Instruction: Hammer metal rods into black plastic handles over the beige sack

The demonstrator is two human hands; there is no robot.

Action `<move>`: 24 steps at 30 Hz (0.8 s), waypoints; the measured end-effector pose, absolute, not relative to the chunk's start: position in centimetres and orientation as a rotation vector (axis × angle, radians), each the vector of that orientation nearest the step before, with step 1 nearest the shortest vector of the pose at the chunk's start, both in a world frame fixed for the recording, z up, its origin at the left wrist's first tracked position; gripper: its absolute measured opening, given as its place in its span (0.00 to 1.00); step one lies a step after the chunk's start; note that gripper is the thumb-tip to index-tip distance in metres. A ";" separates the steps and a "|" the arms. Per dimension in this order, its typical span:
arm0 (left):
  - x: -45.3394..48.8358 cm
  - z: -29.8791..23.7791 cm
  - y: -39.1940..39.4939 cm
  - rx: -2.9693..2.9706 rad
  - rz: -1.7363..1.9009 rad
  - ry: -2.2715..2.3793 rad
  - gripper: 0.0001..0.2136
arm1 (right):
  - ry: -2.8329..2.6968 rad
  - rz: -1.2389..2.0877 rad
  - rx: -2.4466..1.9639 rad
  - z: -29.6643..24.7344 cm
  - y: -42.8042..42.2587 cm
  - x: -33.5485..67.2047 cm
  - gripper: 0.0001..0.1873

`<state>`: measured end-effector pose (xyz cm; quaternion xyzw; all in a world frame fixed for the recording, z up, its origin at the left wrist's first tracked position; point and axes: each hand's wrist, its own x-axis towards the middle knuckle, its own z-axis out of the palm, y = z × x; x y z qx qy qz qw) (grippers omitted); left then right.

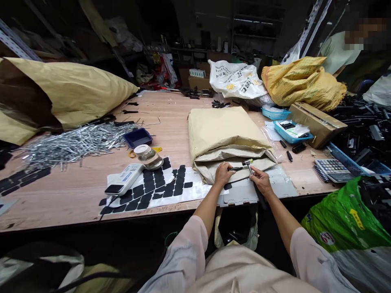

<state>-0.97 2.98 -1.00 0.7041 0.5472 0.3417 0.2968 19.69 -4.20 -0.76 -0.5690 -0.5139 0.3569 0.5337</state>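
Note:
My right hand (262, 182) is closed around a small hammer (248, 162) with a metal head, a yellowish face and a dark handle slanting down toward me. In my left hand (223, 174) is a slim black piece (236, 168), pinched so that it points right toward the hammer head. Whether the two touch I cannot tell. Both hands are over the front of a folded tan paper sack (220, 126), whose open mouth faces me. Under it, a grey sheet (276, 183) lies at the table's front edge.
Thin metal rods (76, 142) are heaped at left near a blue tray (138, 137). A glass jar (148, 158) and a white device (124, 179) stand by black pads (149, 181). A calculator (332, 170) and a green bag (345, 215) are at right. A person (342, 51) is behind.

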 end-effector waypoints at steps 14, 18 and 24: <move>-1.2 -0.7 2.5 2.016 0.948 1.422 0.00 | -1.102 0.894 -1.253 -1.4 -3.8 20.0 0.31; -1.8 1.4 -1.7 2.061 1.031 1.319 0.05 | -1.014 0.909 -1.252 -1.4 -3.7 19.9 0.33; -4.0 0.1 -13.8 2.075 0.759 1.147 0.09 | -0.947 0.957 -1.208 -1.4 -3.8 19.7 0.36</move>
